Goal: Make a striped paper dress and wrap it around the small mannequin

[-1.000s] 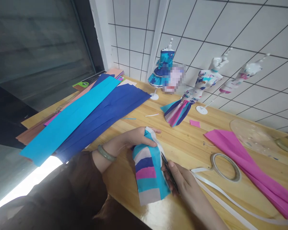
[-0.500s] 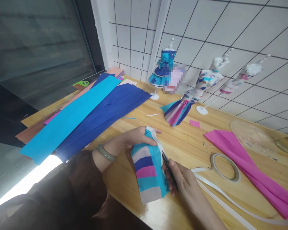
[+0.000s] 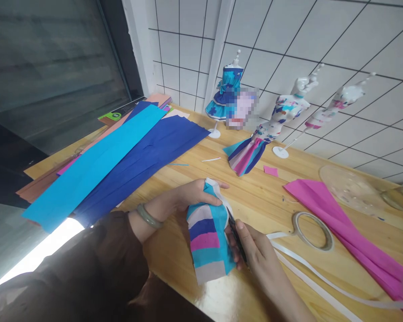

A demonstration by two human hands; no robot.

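My left hand [image 3: 201,194] pinches the top of a striped piece of crepe paper [image 3: 204,241] between thumb and fingers. The piece has white, blue, pink and turquoise bands, a turquoise side panel and a white edge along its upper right. My right hand [image 3: 251,241] is closed around slim black scissors [image 3: 237,232], their pointed tip at that white edge, just below my left thumb. The handles are mostly hidden by my fingers, and I cannot tell how far apart the blades are.
Turquoise [image 3: 97,161] and dark blue paper sheets [image 3: 161,152] lie at left. Dressed miniature mannequins [image 3: 282,112] stand along the tiled wall. A tape roll [image 3: 297,223], white strips [image 3: 305,259] and a long pink paper [image 3: 332,219] lie at right on the wooden table [image 3: 255,201].
The view has shifted slightly. A white sliver at the paper's edge now curls away beside the scissors' tip. Both hands keep nearly the same hold.
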